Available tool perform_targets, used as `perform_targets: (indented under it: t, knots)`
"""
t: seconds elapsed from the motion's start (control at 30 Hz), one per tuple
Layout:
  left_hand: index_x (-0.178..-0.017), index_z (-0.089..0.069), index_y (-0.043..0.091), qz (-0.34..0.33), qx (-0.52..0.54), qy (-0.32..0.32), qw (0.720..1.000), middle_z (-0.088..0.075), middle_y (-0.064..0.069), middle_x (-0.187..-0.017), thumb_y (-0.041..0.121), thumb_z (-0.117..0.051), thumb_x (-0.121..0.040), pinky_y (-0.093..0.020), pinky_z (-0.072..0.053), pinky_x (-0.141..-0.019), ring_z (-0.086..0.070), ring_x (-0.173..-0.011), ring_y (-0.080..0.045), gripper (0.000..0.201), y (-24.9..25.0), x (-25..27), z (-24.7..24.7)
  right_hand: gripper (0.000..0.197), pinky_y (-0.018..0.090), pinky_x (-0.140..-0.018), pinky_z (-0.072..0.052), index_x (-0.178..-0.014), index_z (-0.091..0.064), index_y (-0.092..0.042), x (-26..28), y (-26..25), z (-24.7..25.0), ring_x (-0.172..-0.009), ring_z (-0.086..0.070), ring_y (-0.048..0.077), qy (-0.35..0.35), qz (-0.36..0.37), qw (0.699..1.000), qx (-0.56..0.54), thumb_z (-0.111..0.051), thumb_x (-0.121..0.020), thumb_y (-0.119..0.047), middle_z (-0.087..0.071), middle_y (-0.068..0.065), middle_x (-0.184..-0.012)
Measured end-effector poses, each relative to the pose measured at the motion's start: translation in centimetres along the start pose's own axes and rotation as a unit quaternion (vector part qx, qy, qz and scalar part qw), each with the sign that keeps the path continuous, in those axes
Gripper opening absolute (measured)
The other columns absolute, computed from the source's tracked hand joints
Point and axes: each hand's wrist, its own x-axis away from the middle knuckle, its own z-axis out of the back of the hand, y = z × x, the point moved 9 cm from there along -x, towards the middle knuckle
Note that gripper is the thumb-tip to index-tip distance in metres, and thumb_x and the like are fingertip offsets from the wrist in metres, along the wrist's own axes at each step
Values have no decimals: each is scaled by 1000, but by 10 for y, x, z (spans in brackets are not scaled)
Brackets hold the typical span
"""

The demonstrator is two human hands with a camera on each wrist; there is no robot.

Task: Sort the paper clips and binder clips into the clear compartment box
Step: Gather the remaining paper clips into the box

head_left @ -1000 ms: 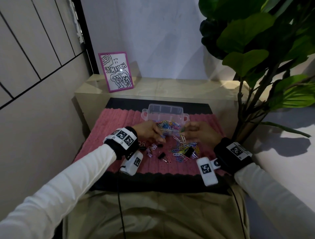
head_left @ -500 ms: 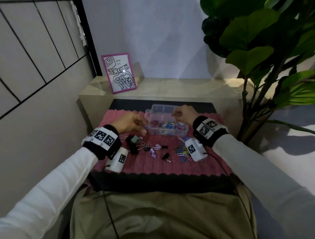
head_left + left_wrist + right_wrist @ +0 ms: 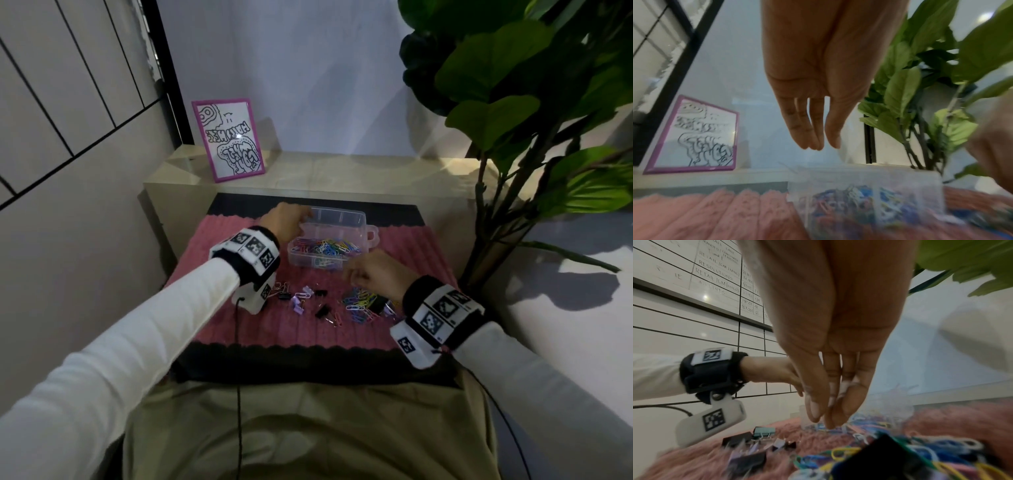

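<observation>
Fingertips (image 3: pixel 818 412) of the right hand (image 3: pixel 376 277) point down, drawn close together above the loose pile of coloured wire paper clips (image 3: pixel 359 301); whether they pinch anything cannot be told. Left hand (image 3: pixel 286 222) fingers (image 3: pixel 809 129) hang straight and relaxed, holding nothing, at the far left corner of the clear plastic compartment box (image 3: pixel 342 219). That box sits on the pink ribbed mat (image 3: pixel 212 240), its near compartments full of bright clips. Small black and lilac binder clips (image 3: pixel 320 310) lie scattered left of the pile. To pick well, I'd lift only a few clips so tangled neighbours drop off, and steady the box when dropping them in.
</observation>
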Motion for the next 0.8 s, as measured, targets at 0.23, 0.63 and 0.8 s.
perform_targets:
  t: [0.23,0.63,0.8]
  knots:
    - [-92,-66,11,-57,-61,-127,988,-69,-7,-98,22,-65,-81,-33,-49,-82,-63,-92,-23,16,0,73,-45,21,24,-73,-45,-101,-64,-9,17,4,-23,-79,-55,7,-55,18,998,9,-67,-80,-13,-65,2,-95]
    - [-86,-66,9,-95,-18,-136,986,-66,-3,-86,16,-69,-76,-23,-40,-70,-54,-77,-11,12,21,69,-51,22,32,-75,-44,-95,-59,-11,14,2,-34,-85,-55,17,-60,-17,996,61,-63,-77,0,-55,-2,-87]
    - [-76,-62,8,-240,29,-125,962,-63,0,-85,14,-71,-74,-22,-39,-70,-52,-74,-10,11,81,93,-52,24,34,-78,-49,-102,-60,-9,10,5,-26,-90,-63,22,-31,-30,999,27,-64,-79,-3,-68,7,-96]
